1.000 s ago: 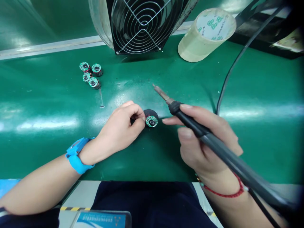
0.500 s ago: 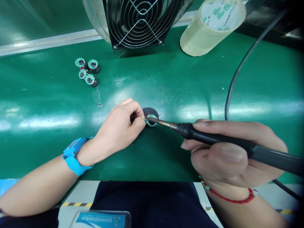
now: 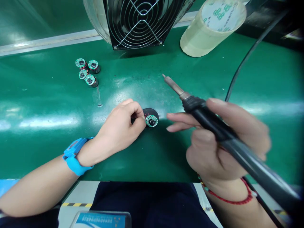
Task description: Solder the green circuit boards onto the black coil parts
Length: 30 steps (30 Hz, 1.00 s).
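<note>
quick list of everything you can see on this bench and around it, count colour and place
green table: 1, green, across the view
fan: 1, black with metal grille, top centre
tape roll: 1, pale yellow, right of the fan
coil pieces with boards: 4, green tops on dark bodies, upper left
single board: 1, green, at the left fingertips
round base: 1, black, behind that board
soldering iron: 1, black with metal tip, in the right hand
wrist strap: 1, blue, left wrist
bracelet: 1, mostly red, right wrist
badge: 1, blue and white, bottom edge
left hand: 1, bare, centre
right hand: 1, bare, right
</note>
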Each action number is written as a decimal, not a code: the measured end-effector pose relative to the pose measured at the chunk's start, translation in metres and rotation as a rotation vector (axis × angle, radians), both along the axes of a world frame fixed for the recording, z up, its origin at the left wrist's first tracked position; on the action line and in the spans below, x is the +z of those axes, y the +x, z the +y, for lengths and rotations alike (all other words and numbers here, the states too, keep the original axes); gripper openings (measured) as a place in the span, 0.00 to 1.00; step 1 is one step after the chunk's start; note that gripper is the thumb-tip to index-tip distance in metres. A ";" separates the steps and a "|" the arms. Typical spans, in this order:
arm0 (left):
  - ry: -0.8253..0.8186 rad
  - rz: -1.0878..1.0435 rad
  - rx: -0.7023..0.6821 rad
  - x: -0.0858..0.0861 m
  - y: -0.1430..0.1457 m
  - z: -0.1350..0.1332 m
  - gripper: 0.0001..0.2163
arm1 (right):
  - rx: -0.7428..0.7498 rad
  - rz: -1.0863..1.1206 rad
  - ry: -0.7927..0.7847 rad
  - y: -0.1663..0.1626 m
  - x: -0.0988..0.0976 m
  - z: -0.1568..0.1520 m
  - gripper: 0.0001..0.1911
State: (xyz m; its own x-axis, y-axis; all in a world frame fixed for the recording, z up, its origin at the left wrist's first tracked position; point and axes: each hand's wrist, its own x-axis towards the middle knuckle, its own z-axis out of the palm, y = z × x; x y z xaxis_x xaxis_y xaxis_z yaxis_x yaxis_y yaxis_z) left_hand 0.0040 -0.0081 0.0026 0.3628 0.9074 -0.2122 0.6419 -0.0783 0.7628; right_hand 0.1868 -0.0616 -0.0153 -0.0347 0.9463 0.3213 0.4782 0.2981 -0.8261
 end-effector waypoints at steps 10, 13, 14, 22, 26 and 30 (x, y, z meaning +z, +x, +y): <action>0.002 -0.122 -0.045 -0.005 -0.009 0.002 0.05 | 0.153 -0.362 0.031 -0.018 -0.006 0.016 0.22; 0.069 -0.171 -0.154 -0.007 -0.013 0.002 0.06 | 0.134 -0.299 0.059 -0.017 -0.005 0.014 0.23; 0.103 -0.154 -0.212 -0.008 -0.012 0.002 0.09 | 0.129 -0.287 0.064 -0.017 -0.004 0.013 0.24; 0.173 -0.044 -0.320 -0.013 -0.002 0.006 0.05 | 0.122 -0.158 0.053 -0.009 -0.010 0.008 0.25; 0.122 -0.130 -0.336 -0.011 -0.011 0.014 0.03 | 0.133 -0.008 -0.067 -0.008 -0.015 0.004 0.22; 0.048 -0.263 -0.340 -0.009 -0.018 0.020 0.06 | 0.129 0.031 -0.042 -0.008 -0.013 0.005 0.23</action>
